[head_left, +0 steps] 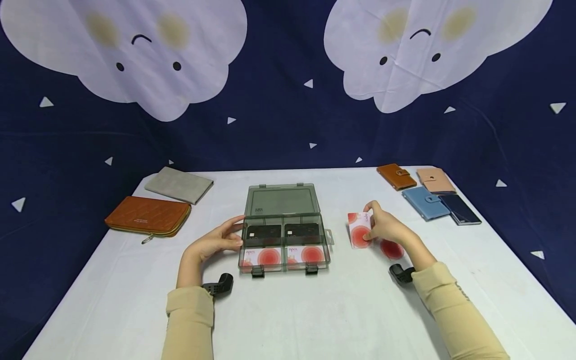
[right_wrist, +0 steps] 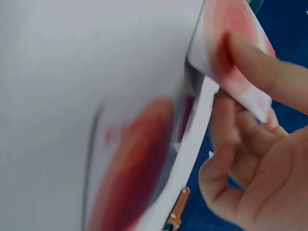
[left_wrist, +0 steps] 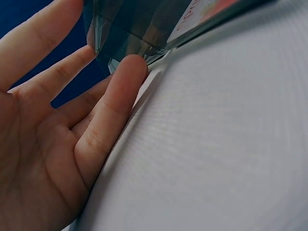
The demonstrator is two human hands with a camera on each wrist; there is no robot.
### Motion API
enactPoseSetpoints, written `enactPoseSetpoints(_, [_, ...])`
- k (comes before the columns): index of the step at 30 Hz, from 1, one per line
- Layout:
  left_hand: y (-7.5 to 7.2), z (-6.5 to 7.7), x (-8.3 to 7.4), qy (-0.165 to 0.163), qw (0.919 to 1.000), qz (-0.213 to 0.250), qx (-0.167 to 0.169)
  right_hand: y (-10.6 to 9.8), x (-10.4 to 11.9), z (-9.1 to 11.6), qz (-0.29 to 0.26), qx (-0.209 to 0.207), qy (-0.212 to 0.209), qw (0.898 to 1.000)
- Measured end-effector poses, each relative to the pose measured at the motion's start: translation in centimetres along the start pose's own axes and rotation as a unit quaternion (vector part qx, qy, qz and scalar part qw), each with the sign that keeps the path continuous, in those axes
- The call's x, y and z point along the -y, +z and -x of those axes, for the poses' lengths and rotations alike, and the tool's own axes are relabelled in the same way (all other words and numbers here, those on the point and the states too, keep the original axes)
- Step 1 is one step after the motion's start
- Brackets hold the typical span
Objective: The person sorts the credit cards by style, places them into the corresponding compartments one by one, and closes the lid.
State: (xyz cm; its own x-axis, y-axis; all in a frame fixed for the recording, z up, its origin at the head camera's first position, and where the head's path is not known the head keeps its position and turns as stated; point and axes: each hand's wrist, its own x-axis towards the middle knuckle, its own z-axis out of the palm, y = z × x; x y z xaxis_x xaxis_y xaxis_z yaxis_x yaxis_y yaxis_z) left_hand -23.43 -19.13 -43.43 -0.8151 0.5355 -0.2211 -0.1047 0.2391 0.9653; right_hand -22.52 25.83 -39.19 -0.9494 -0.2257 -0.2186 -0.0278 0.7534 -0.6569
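Observation:
A translucent grey-green plastic box (head_left: 283, 255) lies with its lid (head_left: 282, 201) folded back. Its two far compartments hold black cards (head_left: 264, 236), and the two near ones hold pink-and-white cards (head_left: 269, 256) with red circles. Along the box's left side rests my left hand (head_left: 215, 242), thumb and fingers fairly straight against the wall. To the right of the box, my right hand (head_left: 388, 226) pinches a pink-and-white card (head_left: 359, 236) between thumb and fingers, the card tilted up. Another red-circled card (right_wrist: 130, 168) lies on the table beneath that hand, partly covered by it.
On the left of the white table (head_left: 288, 320) lie a brown zip wallet (head_left: 148, 215) and a grey wallet (head_left: 179, 184). At the back right are a brown card holder (head_left: 396, 176), a pink one (head_left: 434, 180), a blue one (head_left: 425, 202) and a dark phone-like slab (head_left: 460, 209).

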Motion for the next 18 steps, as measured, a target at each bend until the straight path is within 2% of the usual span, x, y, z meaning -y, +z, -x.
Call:
enactPoseSetpoints(2, [0.0,0.0,-0.1,0.002,1.0,0.003,-0.003,0.1,0.2,-0.2,-0.071,-0.002,-0.013,0.997])
enactPoseSetpoints(4, [0.0,0.1,-0.1,0.004,1.0,0.007,-0.004,0.2,0.6,-0.2,-0.136,-0.005,-0.023,0.99])
enactPoseSetpoints(6, [0.1,0.1,-0.1,0.005,0.9999,0.01,-0.003,0.3,1.3,-0.3,-0.186,-0.008,-0.036,0.982])
enactPoseSetpoints(8, [0.1,0.1,-0.2,0.004,0.9999,0.013,-0.003,0.6,2.2,-0.3,-0.213,-0.008,-0.057,0.975])
enactPoseSetpoints(13, [0.1,0.1,-0.2,0.002,0.9999,0.014,-0.004,1.9,5.2,-0.2,-0.234,0.015,-0.115,0.965])
enactPoseSetpoints(18, [0.0,0.1,-0.2,0.001,0.9999,0.013,-0.005,4.2,8.2,-0.2,-0.19,0.021,-0.14,0.972])
